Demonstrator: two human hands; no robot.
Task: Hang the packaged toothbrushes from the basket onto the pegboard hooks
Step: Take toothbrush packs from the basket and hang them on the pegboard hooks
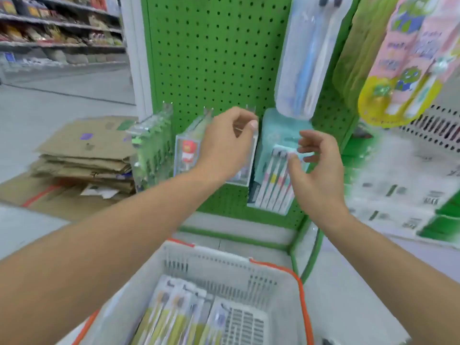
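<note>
My left hand is up at the green pegboard and pinches the top edge of a clear toothbrush package with a red figure on it, close to a metal hook. My right hand hovers with loosely spread fingers in front of a teal multi-pack of toothbrushes that hangs on the board; I cannot tell if it touches the pack. Below me stands the grey basket with an orange rim, holding several packaged toothbrushes.
A blue toothbrush pack hangs above the teal one. Clear packs hang at the board's left edge. Pink and yellow packs hang at the right. Flattened cardboard lies on the floor at left. Store shelves stand far left.
</note>
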